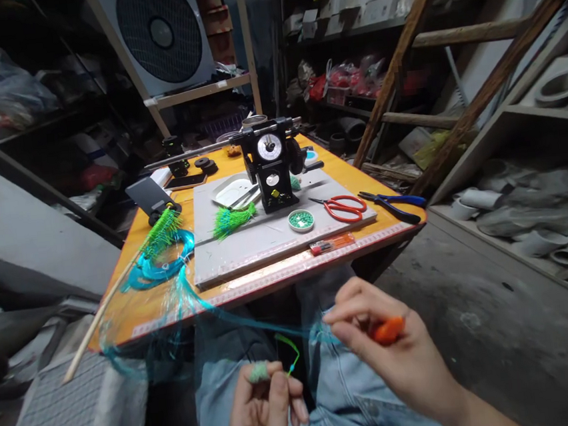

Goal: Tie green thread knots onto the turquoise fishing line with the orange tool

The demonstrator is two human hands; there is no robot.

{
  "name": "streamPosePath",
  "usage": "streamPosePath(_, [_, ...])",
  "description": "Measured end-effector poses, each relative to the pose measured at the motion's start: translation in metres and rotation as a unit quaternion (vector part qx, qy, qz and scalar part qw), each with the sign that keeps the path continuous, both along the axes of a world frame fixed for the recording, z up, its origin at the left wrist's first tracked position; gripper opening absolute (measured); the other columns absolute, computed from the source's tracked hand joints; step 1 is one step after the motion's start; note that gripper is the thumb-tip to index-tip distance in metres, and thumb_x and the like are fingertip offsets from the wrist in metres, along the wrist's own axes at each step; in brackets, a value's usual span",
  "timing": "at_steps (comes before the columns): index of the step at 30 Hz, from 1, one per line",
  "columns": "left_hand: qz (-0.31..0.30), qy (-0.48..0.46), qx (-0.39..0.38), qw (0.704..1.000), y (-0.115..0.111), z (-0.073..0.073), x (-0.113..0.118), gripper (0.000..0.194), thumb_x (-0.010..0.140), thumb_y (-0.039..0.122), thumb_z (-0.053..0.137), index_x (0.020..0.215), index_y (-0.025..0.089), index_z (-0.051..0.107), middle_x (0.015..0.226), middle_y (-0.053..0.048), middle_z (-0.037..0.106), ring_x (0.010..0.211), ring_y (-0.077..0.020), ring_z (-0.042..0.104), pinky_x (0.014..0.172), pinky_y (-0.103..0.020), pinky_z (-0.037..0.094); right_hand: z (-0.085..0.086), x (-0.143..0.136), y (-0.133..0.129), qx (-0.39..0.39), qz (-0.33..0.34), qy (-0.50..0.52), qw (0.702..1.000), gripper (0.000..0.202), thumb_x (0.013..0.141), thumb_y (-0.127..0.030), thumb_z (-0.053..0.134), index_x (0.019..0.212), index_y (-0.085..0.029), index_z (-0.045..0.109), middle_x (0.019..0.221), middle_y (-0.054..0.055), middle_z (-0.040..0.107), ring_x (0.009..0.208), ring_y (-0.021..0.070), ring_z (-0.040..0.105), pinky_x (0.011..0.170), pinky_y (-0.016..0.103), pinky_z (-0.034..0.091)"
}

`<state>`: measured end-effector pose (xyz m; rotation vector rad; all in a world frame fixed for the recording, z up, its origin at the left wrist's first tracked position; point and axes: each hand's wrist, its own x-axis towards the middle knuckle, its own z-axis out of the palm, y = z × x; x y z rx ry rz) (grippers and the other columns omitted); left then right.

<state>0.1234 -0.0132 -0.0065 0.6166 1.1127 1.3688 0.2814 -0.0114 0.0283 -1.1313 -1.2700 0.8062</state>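
My left hand (pixel 270 408) is low in the view above my lap, a green wrap round one finger. Thumb and fingers pinch a thin green cord (pixel 293 354) that carries a small blue bead. To its right and higher, my right hand (pixel 390 343) is closed, with an orange object (pixel 388 330) tucked in its fingers. Its thumb and index fingertip meet near the end of a bundle of blue strands (pixel 244 318). These strands run back to a blue coil (pixel 161 265) at the table's left front.
On the yellow table (pixel 122 309) stand a black winding device (pixel 275 173) and a grey board (pixel 218 263). Red scissors (pixel 344 208), pliers (pixel 398 205), a dish of green beads (pixel 301 221), an orange cutter (pixel 332 244) and a green brush on a stick (pixel 96 318) lie about.
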Motion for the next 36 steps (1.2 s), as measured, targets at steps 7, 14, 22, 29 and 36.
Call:
streamPosePath(7, [-0.021,0.012,0.030,0.999,-0.002,0.004,0.002,0.029,0.062,0.038,0.086,0.071,0.018,0.067,0.046,0.004,0.063,0.036,-0.0038,0.054,0.040,-0.009,0.040,-0.010,-0.013,-0.004,0.000,0.179,-0.149,0.973,0.027,0.089,-0.010,0.056,0.111,-0.019,0.066,0.102,0.008,0.065,0.090,0.0172,0.062,0.078,0.027,0.049])
streamPosePath(14, [-0.013,0.009,0.036,0.999,0.000,0.006,-0.010,0.026,0.067,0.036,0.083,0.076,0.019,0.067,0.053,0.003,0.066,0.039,-0.0046,0.055,0.041,-0.010,0.040,-0.007,-0.013,0.001,-0.087,0.148,-0.041,0.984,0.014,0.093,-0.025,0.057,0.084,-0.020,0.065,0.080,0.001,0.062,0.076,0.0138,0.058,0.070,0.025,0.044])
streamPosePath(22, [-0.068,-0.053,0.074,0.994,0.006,0.009,0.004,0.018,0.081,0.032,0.072,0.084,0.016,0.065,0.090,-0.006,0.075,0.039,-0.0015,0.054,0.039,-0.011,0.038,-0.014,-0.020,0.001,-0.123,0.177,0.168,0.962,0.014,0.089,-0.034,0.064,0.082,-0.023,0.071,0.106,0.002,0.053,0.101,0.0159,0.056,0.094,0.029,0.041])
streamPosePath(29, [-0.104,-0.059,0.074,0.990,0.006,0.005,0.018,0.018,0.090,0.038,0.060,0.088,0.020,0.061,0.037,0.007,0.056,0.025,-0.0021,0.043,0.032,-0.007,0.032,-0.015,-0.028,0.001,-0.203,0.172,0.332,0.905,0.016,0.081,-0.037,0.073,0.080,-0.021,0.071,0.123,0.004,0.052,0.094,0.0145,0.064,0.087,0.027,0.050])
streamPosePath(36, [-0.078,-0.090,0.068,0.991,0.004,0.003,0.030,0.023,0.083,0.039,0.069,0.079,0.020,0.057,0.050,0.008,0.058,0.028,0.0010,0.044,0.035,-0.006,0.031,-0.024,-0.031,0.001,-0.238,0.196,0.414,0.856,0.014,0.082,-0.036,0.071,0.085,-0.023,0.069,0.130,0.001,0.048,0.047,0.0015,0.062,0.044,0.015,0.045])
